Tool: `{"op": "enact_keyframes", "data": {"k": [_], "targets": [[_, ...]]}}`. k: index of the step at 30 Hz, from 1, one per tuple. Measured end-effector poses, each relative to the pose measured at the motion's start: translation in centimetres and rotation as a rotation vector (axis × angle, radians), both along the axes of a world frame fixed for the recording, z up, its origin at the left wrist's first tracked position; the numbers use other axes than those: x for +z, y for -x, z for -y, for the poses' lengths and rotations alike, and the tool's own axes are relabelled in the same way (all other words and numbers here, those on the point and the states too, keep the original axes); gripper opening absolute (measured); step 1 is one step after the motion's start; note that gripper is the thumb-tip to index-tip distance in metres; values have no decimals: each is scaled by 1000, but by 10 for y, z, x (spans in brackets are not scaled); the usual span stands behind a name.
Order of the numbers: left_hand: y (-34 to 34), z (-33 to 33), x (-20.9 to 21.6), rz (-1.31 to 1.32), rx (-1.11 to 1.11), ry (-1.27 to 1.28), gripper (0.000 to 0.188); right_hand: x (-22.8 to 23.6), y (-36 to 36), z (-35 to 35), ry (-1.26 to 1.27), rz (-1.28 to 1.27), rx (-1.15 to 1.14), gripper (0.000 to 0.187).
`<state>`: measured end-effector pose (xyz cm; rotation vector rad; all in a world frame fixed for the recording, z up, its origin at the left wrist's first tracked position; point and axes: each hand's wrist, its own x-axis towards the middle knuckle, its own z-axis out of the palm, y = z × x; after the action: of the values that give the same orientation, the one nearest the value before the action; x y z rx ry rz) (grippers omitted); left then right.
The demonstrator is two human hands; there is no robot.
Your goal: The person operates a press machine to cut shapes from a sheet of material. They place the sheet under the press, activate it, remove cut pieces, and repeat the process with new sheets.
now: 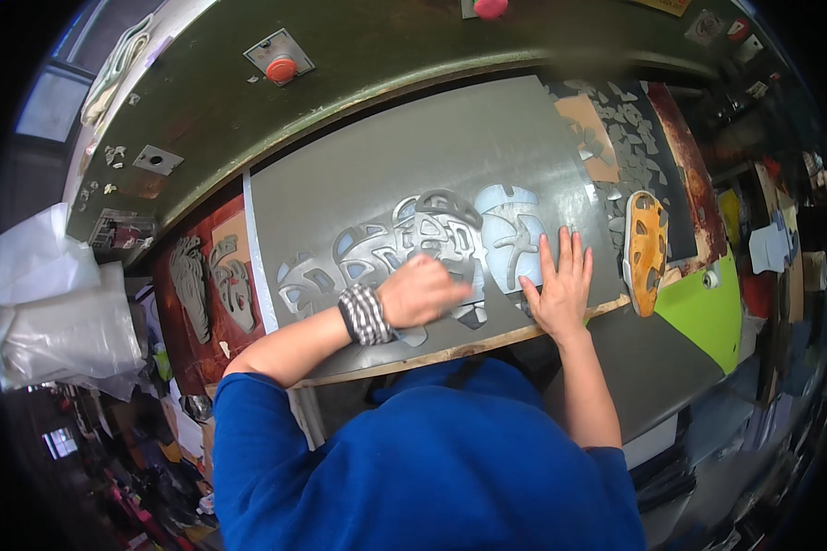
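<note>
My left hand [424,292], with a checked band [366,314] round its wrist, is curled closed over a grey cut-out piece [446,234] with curved openings. Its fingertips are smeared by motion, and anything in them is hidden. Fingers spread, my right hand [563,283] lies flat along the right edge of a light blue cut-out piece [513,230]. Leftward from there, more grey cut-out pieces [369,253] overlap in a row, pale blue showing through some openings. All of them lie on a wide grey board [358,174].
Behind the board runs a dark green machine beam [358,55] with a red button [282,70]. An orange sole-shaped form [646,253] lies to the right, near grey scraps [629,138] and a lime-green sheet [703,308]. Stacked grey pieces [189,286] sit at left; plastic bags [64,321] hang beyond.
</note>
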<state>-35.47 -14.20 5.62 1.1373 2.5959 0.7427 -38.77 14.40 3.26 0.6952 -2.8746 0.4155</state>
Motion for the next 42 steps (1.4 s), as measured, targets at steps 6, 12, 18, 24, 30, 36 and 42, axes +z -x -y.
{"op": "enact_keyframes", "data": {"k": [6,12,18,24,30,36,42], "targets": [[110,84,108,197,979,-1667,43,0,0,0,-16,-33,9,64],[91,133,160,-136,661,-1042,39,-1,-2,0,-47,-40,1,64],[-44,42,50,-53,56,162,85,14,-4,14,61,-10,-51,66],[-54,36,4,44,569,-386,39,20,-46,102,325,12,177,56],[19,156,87,297,1241,-1669,39,1,-74,139,112,64,196,58],[4,233,151,-128,869,-1477,45,-2,-73,133,36,73,234,57],[-81,144,81,-243,411,-97,72,1,-73,137,24,71,253,62]]}}
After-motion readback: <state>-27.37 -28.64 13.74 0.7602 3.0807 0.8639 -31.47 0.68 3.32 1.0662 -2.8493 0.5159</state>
